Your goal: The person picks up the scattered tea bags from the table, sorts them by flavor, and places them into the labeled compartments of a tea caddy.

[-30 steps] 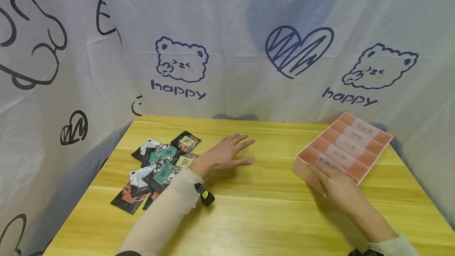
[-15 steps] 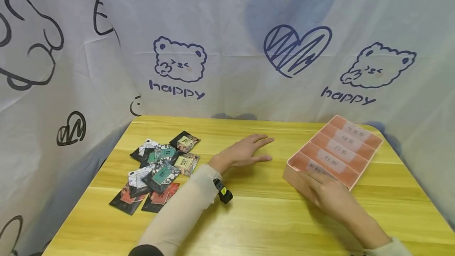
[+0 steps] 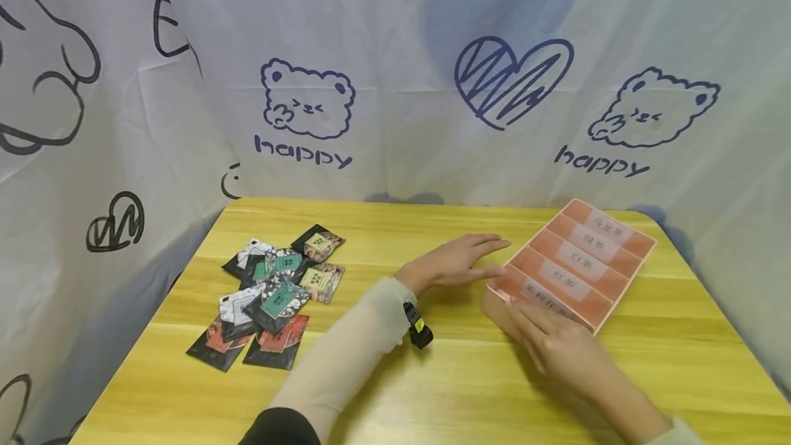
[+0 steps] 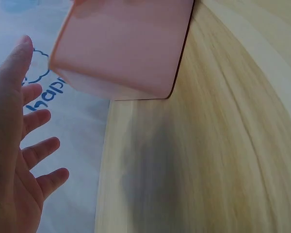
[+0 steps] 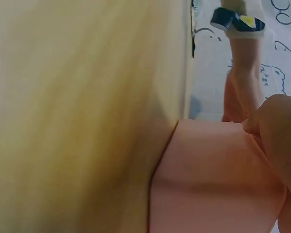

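Observation:
A pink divided storage box (image 3: pixel 618 259) sits at the right of the table, with handwritten labels in its several compartments. My right hand (image 3: pixel 562 349) grips its near end at the rim; in the right wrist view the hand (image 5: pixel 281 131) curls over the top edge of the pink wall (image 5: pixel 213 165). Fingers spread, my left hand (image 3: pixel 454 261) is by the box's left side. In the left wrist view, that hand (image 4: pixel 12 131) appears beside the box wall (image 4: pixel 121 43), its palm holding nothing. Whether the left fingertips touch the box, I cannot tell.
Several tea sachets (image 3: pixel 281 302), dark with coloured labels, lie overlapping on the left of the wooden table (image 3: pixel 432 390). A white printed cloth (image 3: pixel 395 122) hangs behind the table and along its sides.
The box has slid left and slightly toward me with my right hand on it. My left hand has moved right, away from the sachets, to the box's side.

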### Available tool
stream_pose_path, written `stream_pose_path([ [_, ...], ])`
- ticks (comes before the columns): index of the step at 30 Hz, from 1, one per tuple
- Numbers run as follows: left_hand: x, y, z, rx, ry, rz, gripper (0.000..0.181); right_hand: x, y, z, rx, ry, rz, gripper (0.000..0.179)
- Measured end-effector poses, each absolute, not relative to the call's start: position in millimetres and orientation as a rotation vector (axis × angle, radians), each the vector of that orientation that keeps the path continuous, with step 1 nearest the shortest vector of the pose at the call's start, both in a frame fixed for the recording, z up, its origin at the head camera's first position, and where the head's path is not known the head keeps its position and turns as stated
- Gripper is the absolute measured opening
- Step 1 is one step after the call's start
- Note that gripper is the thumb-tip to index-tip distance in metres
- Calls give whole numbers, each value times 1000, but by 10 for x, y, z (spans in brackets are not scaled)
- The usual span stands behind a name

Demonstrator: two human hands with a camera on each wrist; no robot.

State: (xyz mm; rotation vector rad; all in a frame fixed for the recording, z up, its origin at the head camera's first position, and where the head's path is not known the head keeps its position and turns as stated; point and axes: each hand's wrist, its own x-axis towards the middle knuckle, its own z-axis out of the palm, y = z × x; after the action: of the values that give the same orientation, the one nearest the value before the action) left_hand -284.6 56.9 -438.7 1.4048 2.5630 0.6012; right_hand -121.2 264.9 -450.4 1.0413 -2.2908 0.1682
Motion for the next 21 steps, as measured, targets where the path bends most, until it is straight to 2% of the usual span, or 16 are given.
stream_pose_path([
  [17,-2854,808,-4393,1452,2497,429,66,-1014,2568,-4553,1066,-2323,119,52],
  [21,-2827,777,-4426,1482,2464,408,64,-953,2533,-4530,1096,-2342,157,46],
])
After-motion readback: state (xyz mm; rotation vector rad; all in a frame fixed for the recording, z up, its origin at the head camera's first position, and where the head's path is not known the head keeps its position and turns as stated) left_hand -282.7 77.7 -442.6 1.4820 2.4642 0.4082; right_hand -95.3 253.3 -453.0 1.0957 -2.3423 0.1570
